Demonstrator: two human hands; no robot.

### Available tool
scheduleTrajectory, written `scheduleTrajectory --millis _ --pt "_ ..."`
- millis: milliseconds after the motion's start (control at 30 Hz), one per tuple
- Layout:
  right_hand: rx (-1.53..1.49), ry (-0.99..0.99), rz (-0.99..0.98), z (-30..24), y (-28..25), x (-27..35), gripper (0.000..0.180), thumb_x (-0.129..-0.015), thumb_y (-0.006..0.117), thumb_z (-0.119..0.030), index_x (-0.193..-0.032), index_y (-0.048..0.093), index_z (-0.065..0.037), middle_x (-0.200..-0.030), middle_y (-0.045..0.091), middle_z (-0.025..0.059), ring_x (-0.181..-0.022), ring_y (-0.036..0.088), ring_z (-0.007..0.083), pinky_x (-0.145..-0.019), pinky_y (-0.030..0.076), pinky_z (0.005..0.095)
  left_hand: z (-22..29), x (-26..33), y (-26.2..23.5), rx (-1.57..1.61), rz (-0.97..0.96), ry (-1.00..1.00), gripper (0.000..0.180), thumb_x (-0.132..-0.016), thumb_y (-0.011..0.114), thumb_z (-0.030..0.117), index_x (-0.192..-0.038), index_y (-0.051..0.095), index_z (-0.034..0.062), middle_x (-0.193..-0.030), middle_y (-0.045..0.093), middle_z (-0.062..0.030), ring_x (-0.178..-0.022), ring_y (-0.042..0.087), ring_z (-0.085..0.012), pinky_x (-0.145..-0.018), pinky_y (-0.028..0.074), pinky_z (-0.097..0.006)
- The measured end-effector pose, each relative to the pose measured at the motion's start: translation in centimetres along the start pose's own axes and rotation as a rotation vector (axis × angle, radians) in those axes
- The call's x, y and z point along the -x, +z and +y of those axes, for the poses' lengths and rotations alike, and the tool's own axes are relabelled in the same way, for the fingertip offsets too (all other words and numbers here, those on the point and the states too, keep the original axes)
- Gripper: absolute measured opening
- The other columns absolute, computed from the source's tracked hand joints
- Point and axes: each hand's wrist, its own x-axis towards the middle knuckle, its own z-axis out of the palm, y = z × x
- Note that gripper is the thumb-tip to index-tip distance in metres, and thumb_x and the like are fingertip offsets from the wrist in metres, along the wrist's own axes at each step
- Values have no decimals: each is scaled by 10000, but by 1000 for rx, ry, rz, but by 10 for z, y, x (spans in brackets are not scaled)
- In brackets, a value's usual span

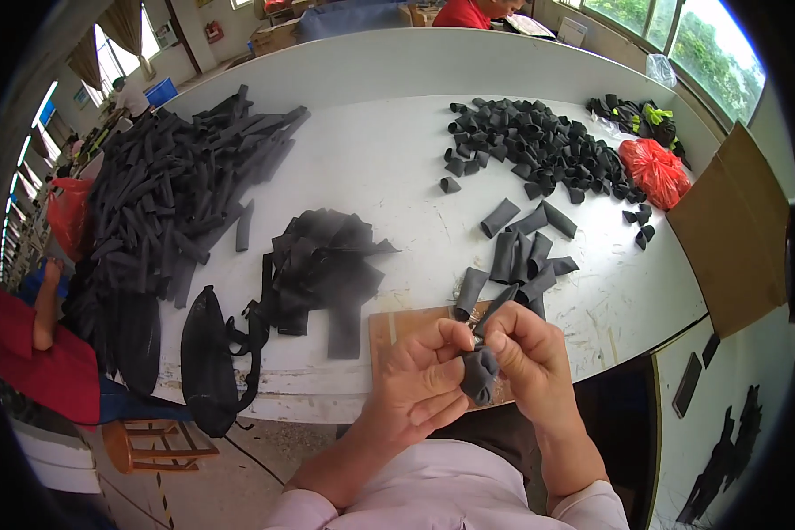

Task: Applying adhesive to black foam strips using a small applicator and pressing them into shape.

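Close to my body, over the table's front edge, my left hand (426, 375) and my right hand (532, 358) meet with thumbs and fingers pinched. Between them is a small dark grey fabric tube (480, 378), bunched and folded over on itself. Something small and shiny shows at the fingertips, too small to name. Just beyond my fingers lie several flat dark fabric tubes (503, 256), some overlapping. A brown wooden board (382, 334) rests under my hands, partly hidden by them.
Short folded tubes (539, 146) are heaped at the back right, beside a red plastic bag (655, 173). Long dark strips (168, 185) pile up on the left. Flat dark pieces (318, 261) lie mid-table. A cardboard sheet (738, 234) stands at the right; a person (40, 353) sits at left.
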Motion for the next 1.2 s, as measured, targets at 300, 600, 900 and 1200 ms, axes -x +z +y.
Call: scheduleTrajectory --millis 300,600,900,1200 --pt "-538 432 -135 67 -16 -18 180 -835 569 -185 -728 525 -46 -647 482 -11 -540 411 67 -471 345 178 -8 -7 -79 311 353 -63 174 -843 470 46 -993 555 24 -759 591 -86 -366 313 -37 -346 282 -166" --pt "-297 263 -341 65 -28 -45 212 -859 536 -224 -743 532 -46 -648 499 -35 -582 438 39 -514 365 185 -19 -15 -23 -772 289 283 242 -849 476 3 -1083 416 -17 -827 589 -81 -372 318 -20 -380 352 -185" --pt "-335 252 -242 67 -19 -32 265 -846 554 -276 -731 511 -42 -643 460 -39 -578 396 38 -489 311 186 -4 -15 -59 354 220 15 273 -850 450 38 -1118 449 -15 -798 583 -82 -365 303 -37 -351 312 -182" --pt "-278 387 -264 101 -29 -28 249 -862 520 -249 -762 556 -23 -668 525 -12 -588 458 58 -526 363 195 -14 -6 -75 -453 316 161 310 -838 504 70 -1130 442 -12 -956 550 -76 -586 476 -77 -530 413 -218"
